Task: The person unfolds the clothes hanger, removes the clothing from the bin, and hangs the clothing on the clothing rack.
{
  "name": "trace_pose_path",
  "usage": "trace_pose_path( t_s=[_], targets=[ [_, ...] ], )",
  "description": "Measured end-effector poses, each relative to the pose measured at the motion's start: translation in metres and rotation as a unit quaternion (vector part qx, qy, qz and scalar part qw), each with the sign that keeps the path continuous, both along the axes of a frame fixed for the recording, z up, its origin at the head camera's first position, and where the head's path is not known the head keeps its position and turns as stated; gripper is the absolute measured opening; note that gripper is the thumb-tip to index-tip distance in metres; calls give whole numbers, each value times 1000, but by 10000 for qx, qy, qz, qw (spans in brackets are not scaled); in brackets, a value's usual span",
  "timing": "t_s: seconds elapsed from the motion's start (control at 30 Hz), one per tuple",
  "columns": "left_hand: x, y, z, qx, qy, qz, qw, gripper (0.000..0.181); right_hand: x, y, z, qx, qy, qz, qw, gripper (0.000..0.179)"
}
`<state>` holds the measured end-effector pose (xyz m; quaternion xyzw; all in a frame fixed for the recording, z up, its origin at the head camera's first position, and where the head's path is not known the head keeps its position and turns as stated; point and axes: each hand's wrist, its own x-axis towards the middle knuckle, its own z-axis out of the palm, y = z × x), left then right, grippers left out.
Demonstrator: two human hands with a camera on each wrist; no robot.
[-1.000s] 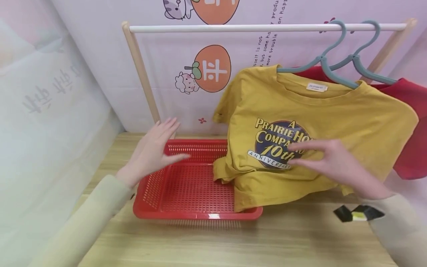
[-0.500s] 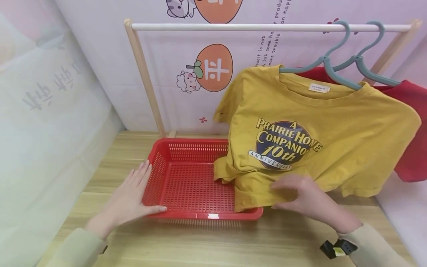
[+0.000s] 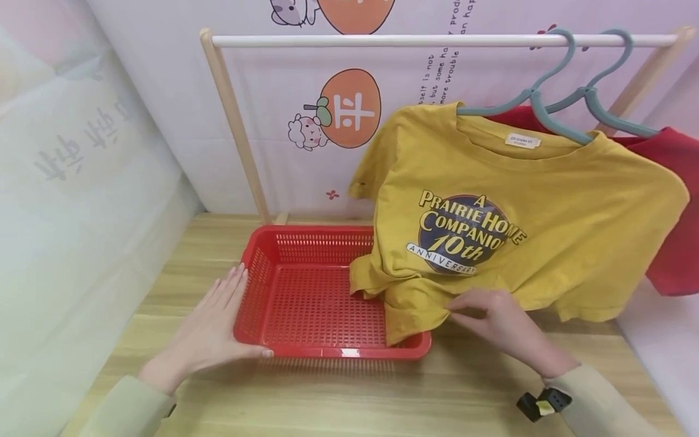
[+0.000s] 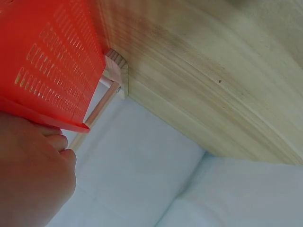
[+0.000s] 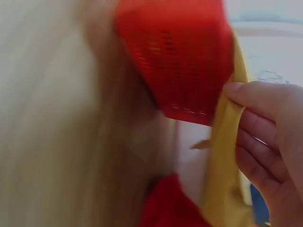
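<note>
A yellow T-shirt (image 3: 568,200) with a round printed logo hangs from a blue-green hanger (image 3: 554,121), its lower part draped over the right side of a red plastic basket (image 3: 322,352). My right hand (image 3: 505,331) pinches the shirt's lower hem between thumb and fingers, just right of the basket. In the right wrist view the thumb lies on the yellow cloth (image 5: 222,137). At the basket's left front corner, my left hand (image 3: 202,334) rests with straight fingers along the left rim and the thumb at the front rim.
A rack with a white rail (image 3: 338,41) and wooden posts (image 3: 235,121) stands behind the basket. Behind the yellow shirt a red garment (image 3: 677,243) hangs on a second hanger (image 3: 614,118). Wood-grain tabletop (image 3: 349,406) lies in front; printed cloth walls (image 3: 109,200) enclose the sides.
Both hands have come down and toward me. The left settled on the basket's left rim; the right, whose fingers were apart, has taken hold of the T-shirt's hem and drawn it slightly up.
</note>
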<state>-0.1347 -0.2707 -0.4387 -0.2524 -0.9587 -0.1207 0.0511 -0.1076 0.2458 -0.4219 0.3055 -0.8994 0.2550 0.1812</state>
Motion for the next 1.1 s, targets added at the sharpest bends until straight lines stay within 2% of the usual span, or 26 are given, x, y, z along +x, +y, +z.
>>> trace_pose_path(
  t_s=[0.1,0.27,0.43,0.6,0.7,0.8,1.0,1.1],
  targets=[
    [0,-1,-1,-40,-8,-14,10000,144,-2,4,16,-128,121,-16,9998,32],
    [-1,-1,-1,-109,-91,-27,9999,145,-11,13,49,-213,742,-23,9970,33],
    [-2,-1,-2,-158,-132,-30,9998,145,-12,29,84,-207,1121,-312,9930,36],
    [-2,-1,0,-168,-165,-13,9997,145,0,51,118,-173,1410,-850,9862,34],
    [-2,0,1,-161,-151,-7,9998,145,12,65,130,-78,1249,-1410,9821,33],
    [-2,0,1,-181,-140,-14,9997,145,22,80,132,39,1121,-1866,9760,21],
    [-2,1,2,-197,-188,-12,9996,144,29,111,115,-185,486,-2102,9763,17],
    [-1,1,2,-181,-199,-2,9996,145,27,127,96,423,-68,-2278,9728,18]
  ],
)
